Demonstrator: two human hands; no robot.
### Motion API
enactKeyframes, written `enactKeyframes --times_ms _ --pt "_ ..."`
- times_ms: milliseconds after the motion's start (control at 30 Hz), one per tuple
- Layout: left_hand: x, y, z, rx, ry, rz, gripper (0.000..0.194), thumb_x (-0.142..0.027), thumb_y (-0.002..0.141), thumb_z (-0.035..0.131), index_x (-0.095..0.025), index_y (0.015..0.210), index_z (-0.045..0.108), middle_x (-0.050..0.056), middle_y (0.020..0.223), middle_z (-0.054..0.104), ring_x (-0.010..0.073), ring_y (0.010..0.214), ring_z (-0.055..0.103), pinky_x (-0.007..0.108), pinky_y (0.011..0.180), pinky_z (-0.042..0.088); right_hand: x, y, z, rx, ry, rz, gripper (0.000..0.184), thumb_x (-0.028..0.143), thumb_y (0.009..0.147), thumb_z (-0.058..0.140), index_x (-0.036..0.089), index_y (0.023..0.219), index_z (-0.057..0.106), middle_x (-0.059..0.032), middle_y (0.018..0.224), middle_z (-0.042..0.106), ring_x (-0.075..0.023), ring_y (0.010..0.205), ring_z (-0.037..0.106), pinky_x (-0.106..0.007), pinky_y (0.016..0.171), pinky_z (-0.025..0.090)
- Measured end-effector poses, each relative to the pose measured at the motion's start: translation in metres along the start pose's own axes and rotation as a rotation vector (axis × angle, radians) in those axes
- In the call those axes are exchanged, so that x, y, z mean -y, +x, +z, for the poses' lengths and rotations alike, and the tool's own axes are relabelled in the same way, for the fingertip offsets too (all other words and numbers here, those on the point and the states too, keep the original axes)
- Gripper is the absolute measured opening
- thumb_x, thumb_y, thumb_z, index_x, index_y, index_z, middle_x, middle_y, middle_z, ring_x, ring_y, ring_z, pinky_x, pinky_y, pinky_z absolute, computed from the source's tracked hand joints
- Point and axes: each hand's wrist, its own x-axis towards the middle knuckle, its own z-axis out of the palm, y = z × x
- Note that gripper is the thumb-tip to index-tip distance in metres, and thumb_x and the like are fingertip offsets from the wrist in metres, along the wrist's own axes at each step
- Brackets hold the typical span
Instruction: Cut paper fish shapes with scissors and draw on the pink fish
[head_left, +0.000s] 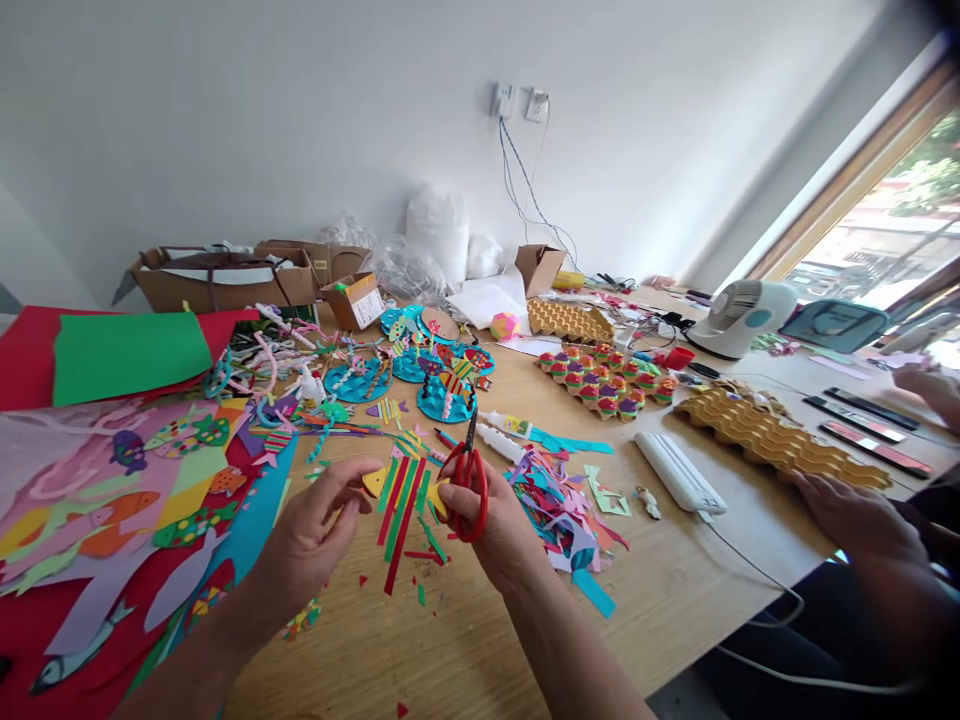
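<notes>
Red and green paper strips (pixel 403 538) cross a yellow paper fish (pixel 374 483), held over the near middle of a wooden table (pixel 345 660), seen from the head camera. The left hand (pixel 319 520) pinches the fish's head; the right hand (pixel 495 515) grips red-handled scissors (pixel 480 485), its thumb at the tail. The strips overhang the fish's near edge, so the step in hand looks like trimming. The blades point far, away from that overhang; cutting there would call for turning scissors or fish.
</notes>
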Motion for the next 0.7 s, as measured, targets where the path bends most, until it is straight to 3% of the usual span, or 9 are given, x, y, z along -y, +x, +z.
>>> enactKeyframes --times_ms 100,167,267,433,533,633,700 --pt "0.005 0.001 0.003 -0.083 0.327 0.347 0.040 -0.005 0.078 0.047 -0.031 0.109 0.050 0.004 0.101 0.055 0.0186 0.090 0.058 0.029 0.074 0.048 -0.004 0.000 0.002 0.009 0.089 0.028 0.019 0.019 0.063 0.067 0.017 0.076 0.052 0.0048 0.057 0.050 -0.0085 0.049 0.046 -0.020 0.046 0.031" --pt "0.007 0.003 0.005 -0.144 0.491 0.483 0.043 -0.002 0.076 0.048 -0.030 0.108 0.049 0.006 0.103 0.051 0.0202 0.095 0.055 0.032 0.076 0.048 -0.007 -0.002 0.005 -0.001 0.142 0.053 0.022 0.019 0.061 0.069 0.017 0.075 0.053 0.0044 0.060 0.052 -0.0085 0.049 0.047 -0.020 0.048 0.034" --pt "0.006 0.006 0.005 -0.215 0.647 0.600 0.040 -0.001 0.074 0.047 -0.029 0.103 0.052 0.006 0.098 0.052 0.0216 0.094 0.053 0.035 0.078 0.047 -0.008 -0.004 0.011 -0.025 0.204 0.089 0.024 0.018 0.057 0.072 0.016 0.074 0.054 0.0044 0.060 0.052 -0.0079 0.050 0.047 -0.020 0.049 0.037" --pt "0.003 0.007 0.004 -0.158 0.651 0.658 0.024 -0.009 0.079 0.049 -0.026 0.091 0.058 0.005 0.083 0.061 0.0213 0.084 0.055 0.035 0.077 0.044 -0.008 -0.007 0.015 -0.004 0.212 0.086 0.026 0.021 0.058 0.072 0.017 0.074 0.052 0.0057 0.055 0.049 -0.0077 0.046 0.045 -0.020 0.047 0.034" --pt "0.005 0.007 0.006 -0.156 0.484 0.485 0.013 -0.016 0.078 0.053 -0.025 0.083 0.061 0.004 0.078 0.064 0.0216 0.080 0.056 0.036 0.077 0.043 -0.008 -0.010 0.011 0.006 0.122 0.052 0.022 0.028 0.067 0.067 0.017 0.078 0.051 0.0037 0.059 0.053 -0.0086 0.049 0.047 -0.020 0.048 0.033" --pt "0.003 0.006 0.012 -0.223 0.100 0.053 0.003 -0.025 0.075 0.059 -0.025 0.077 0.060 0.001 0.075 0.064 0.0209 0.077 0.059 0.034 0.073 0.045 -0.009 -0.012 0.008 -0.071 -0.042 -0.016 0.022 0.031 0.070 0.066 0.018 0.079 0.051 0.0019 0.066 0.057 -0.0097 0.057 0.048 -0.021 0.053 0.036" --pt "0.000 0.004 0.018 -0.210 -0.243 -0.258 0.009 -0.031 0.073 0.060 -0.024 0.080 0.060 0.000 0.078 0.066 0.0210 0.078 0.061 0.034 0.072 0.047 -0.009 -0.014 0.009 -0.112 -0.122 -0.053 0.024 0.030 0.066 0.069 0.018 0.076 0.051 0.0027 0.067 0.055 -0.0103 0.059 0.048 -0.021 0.055 0.037"
